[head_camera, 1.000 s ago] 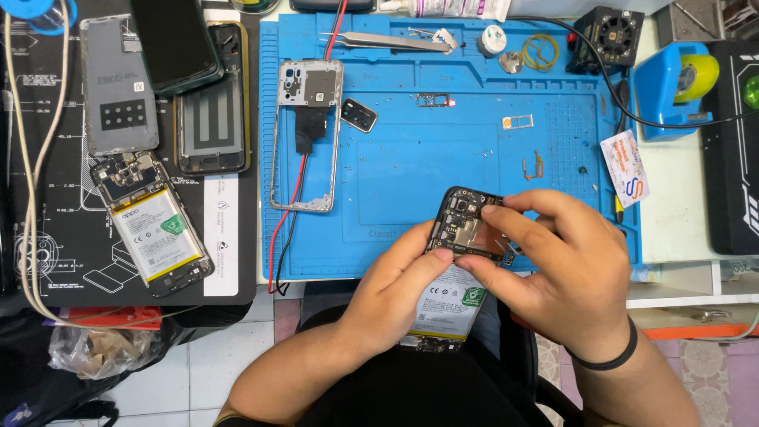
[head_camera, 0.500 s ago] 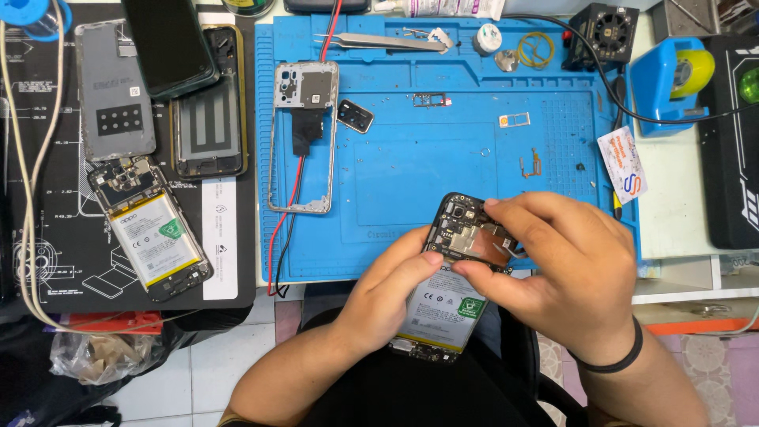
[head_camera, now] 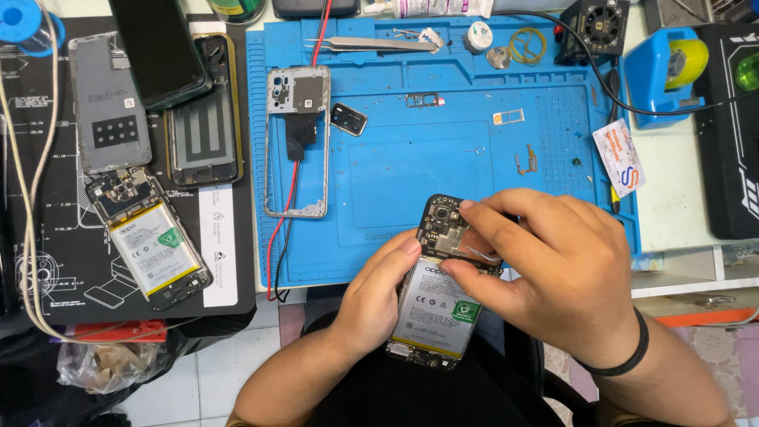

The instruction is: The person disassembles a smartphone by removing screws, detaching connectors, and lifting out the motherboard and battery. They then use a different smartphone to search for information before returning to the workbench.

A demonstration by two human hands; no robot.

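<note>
hands: left hand (head_camera: 378,294) grips the opened phone (head_camera: 437,292) edge; right hand (head_camera: 553,269) pinches its top board.

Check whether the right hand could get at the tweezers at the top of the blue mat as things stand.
Probably yes. The right hand is busy on the opened phone, but bare blue mat lies between it and the tweezers, which rest uncovered.

An opened phone (head_camera: 437,292) sits at the mat's (head_camera: 395,174) near edge, a bare frame (head_camera: 297,142) lying left on it.
</note>
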